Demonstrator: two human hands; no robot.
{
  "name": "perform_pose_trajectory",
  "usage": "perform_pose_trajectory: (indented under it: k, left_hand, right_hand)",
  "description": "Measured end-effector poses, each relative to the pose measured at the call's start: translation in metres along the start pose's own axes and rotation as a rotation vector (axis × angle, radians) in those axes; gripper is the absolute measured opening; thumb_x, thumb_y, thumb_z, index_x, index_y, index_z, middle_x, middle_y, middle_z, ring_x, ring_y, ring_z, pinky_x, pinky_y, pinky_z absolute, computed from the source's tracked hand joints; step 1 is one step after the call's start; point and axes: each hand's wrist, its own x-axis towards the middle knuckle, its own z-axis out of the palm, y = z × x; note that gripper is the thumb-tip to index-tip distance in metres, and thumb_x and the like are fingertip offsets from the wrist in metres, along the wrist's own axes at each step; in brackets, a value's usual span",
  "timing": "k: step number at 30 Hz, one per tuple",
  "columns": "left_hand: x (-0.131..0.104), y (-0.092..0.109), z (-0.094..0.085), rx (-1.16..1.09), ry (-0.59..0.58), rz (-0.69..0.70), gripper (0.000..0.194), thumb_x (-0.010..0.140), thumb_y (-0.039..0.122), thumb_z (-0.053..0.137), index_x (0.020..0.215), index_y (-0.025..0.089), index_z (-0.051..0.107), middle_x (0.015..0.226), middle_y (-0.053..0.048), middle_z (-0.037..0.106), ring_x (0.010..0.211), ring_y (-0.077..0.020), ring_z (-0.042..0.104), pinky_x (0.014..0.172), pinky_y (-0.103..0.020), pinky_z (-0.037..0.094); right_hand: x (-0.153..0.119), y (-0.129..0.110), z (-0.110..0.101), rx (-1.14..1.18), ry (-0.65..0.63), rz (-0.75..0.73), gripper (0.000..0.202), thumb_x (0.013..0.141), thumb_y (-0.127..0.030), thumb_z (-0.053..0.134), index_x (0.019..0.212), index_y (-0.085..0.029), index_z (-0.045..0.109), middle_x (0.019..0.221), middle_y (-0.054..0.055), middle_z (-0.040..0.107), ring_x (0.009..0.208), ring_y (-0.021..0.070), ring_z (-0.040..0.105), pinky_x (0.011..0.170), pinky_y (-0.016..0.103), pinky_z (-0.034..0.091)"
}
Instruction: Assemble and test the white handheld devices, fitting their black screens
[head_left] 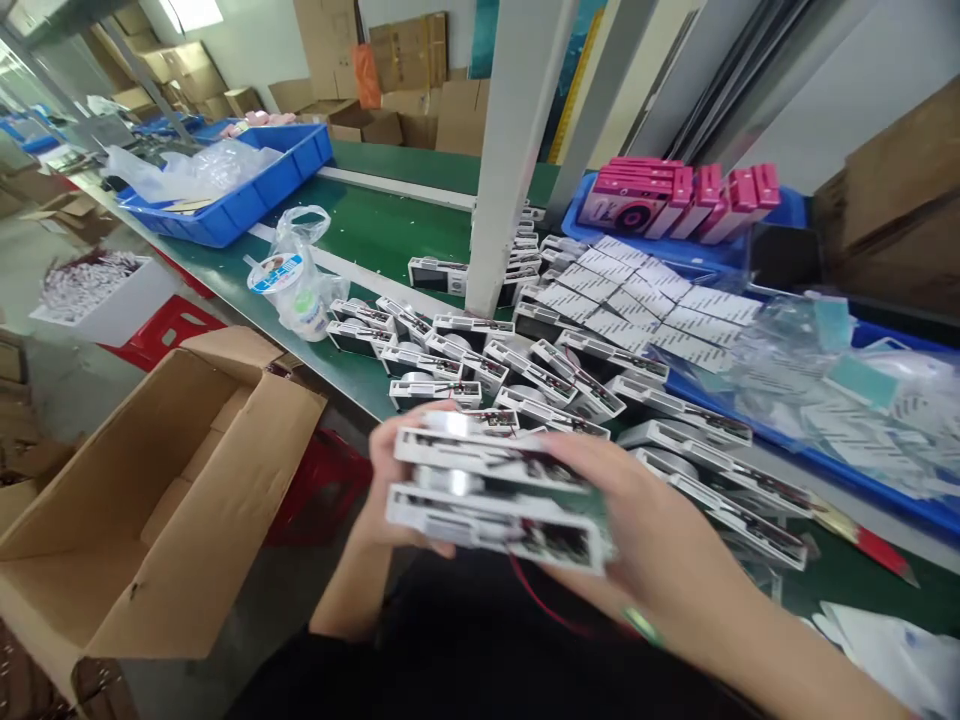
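Two white units (487, 517) are gripped, one above the other, between the left hand (384, 485) and the right hand (645, 500), in front of the green bench (390, 228); they are judged light and stiff, with smooth casings that may slip, while the exposed wiring (531, 528) looks fragile; hold is best taken at the ends, clear of the open side; the bench is crowded by similar pieces (531, 371); an open carton (217, 540) is seen at left, boxes (461, 115) beyond.
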Motion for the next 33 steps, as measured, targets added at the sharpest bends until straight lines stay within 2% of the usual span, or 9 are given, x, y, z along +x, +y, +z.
perform_pose_trajectory:
  k: [3,4,6,8,12,18,25,29,33]
  left_hand:
    - [0.015,0.004,-0.067,0.13,0.134,0.181,0.108,0.054,0.076,0.096,0.143,0.038,0.048,0.144,-0.006,0.061,0.128,-0.0345,0.066,0.113,-0.054,0.055]
    - [0.021,0.006,-0.091,0.182,0.158,0.203,0.099,0.063,0.071,0.095,0.143,0.032,0.051,0.141,-0.008,0.063,0.124,-0.0328,0.067,0.109,-0.053,0.057]
    - [0.034,0.009,-0.139,0.296,0.204,0.213,0.059,0.094,0.052,0.078,0.14,0.021,0.058,0.138,-0.011,0.064,0.117,-0.028,0.068,0.1,-0.051,0.061]
    - [0.046,0.011,-0.18,0.403,0.229,0.176,0.044,0.1,0.043,0.071,0.137,0.019,0.062,0.137,-0.011,0.065,0.116,-0.0265,0.068,0.099,-0.05,0.061]
    - [0.066,0.01,-0.229,0.567,0.174,0.02,0.042,0.101,0.04,0.072,0.134,0.018,0.063,0.135,-0.011,0.066,0.115,-0.026,0.069,0.097,-0.048,0.062]
    - [0.078,-0.01,-0.245,0.645,0.025,-0.14,0.042,0.102,0.04,0.07,0.136,0.018,0.062,0.135,-0.011,0.067,0.114,-0.0256,0.07,0.095,-0.047,0.063]
    - [0.089,-0.023,-0.252,0.644,-0.079,-0.229,0.042,0.102,0.04,0.07,0.137,0.018,0.062,0.137,-0.012,0.066,0.117,-0.0266,0.069,0.098,-0.049,0.062]
    - [0.093,-0.027,-0.252,0.647,-0.074,-0.254,0.042,0.102,0.041,0.07,0.137,0.018,0.062,0.135,-0.011,0.067,0.115,-0.026,0.07,0.097,-0.048,0.063]
    - [0.095,-0.035,-0.248,0.655,0.02,-0.217,0.044,0.102,0.04,0.07,0.139,0.019,0.061,0.141,-0.012,0.065,0.122,-0.0282,0.068,0.102,-0.052,0.061]
  right_hand:
    - [0.077,-0.011,0.021,-0.043,-0.204,-0.141,0.063,0.099,-0.037,0.062,0.154,-0.015,0.039,0.134,0.02,0.07,0.114,0.0332,0.073,0.086,0.047,0.064]
    - [0.099,-0.013,0.031,-0.082,-0.316,-0.124,0.071,0.098,-0.041,0.065,0.158,-0.013,0.037,0.136,0.021,0.068,0.111,0.034,0.073,0.084,0.048,0.063]
    - [0.138,-0.018,0.053,-0.105,-0.37,-0.125,0.077,0.097,-0.041,0.068,0.161,-0.013,0.036,0.138,0.021,0.067,0.115,0.035,0.071,0.09,0.049,0.06]
    - [0.171,-0.021,0.076,-0.131,-0.393,-0.119,0.081,0.095,-0.038,0.072,0.162,-0.011,0.036,0.136,0.021,0.067,0.117,0.0346,0.069,0.098,0.05,0.057]
    - [0.213,-0.021,0.115,-0.212,-0.44,-0.09,0.063,0.098,-0.041,0.072,0.152,-0.016,0.051,0.14,0.015,0.065,0.126,0.0297,0.065,0.114,0.055,0.05]
    - [0.225,-0.017,0.144,-0.357,-0.468,-0.026,0.046,0.102,-0.046,0.069,0.138,-0.018,0.062,0.139,0.012,0.065,0.123,0.0276,0.066,0.106,0.053,0.057]
    - [0.219,-0.01,0.155,-0.446,-0.447,-0.038,0.045,0.101,-0.045,0.07,0.136,-0.018,0.064,0.141,0.012,0.064,0.126,0.0283,0.065,0.107,0.053,0.057]
    - [0.216,-0.01,0.153,-0.447,-0.402,-0.069,0.046,0.102,-0.045,0.069,0.139,-0.018,0.062,0.142,0.012,0.063,0.128,0.0287,0.064,0.107,0.054,0.057]
    - [0.216,-0.011,0.15,-0.447,-0.409,-0.069,0.041,0.101,-0.041,0.07,0.133,-0.017,0.065,0.14,0.012,0.064,0.126,0.0277,0.065,0.106,0.052,0.058]
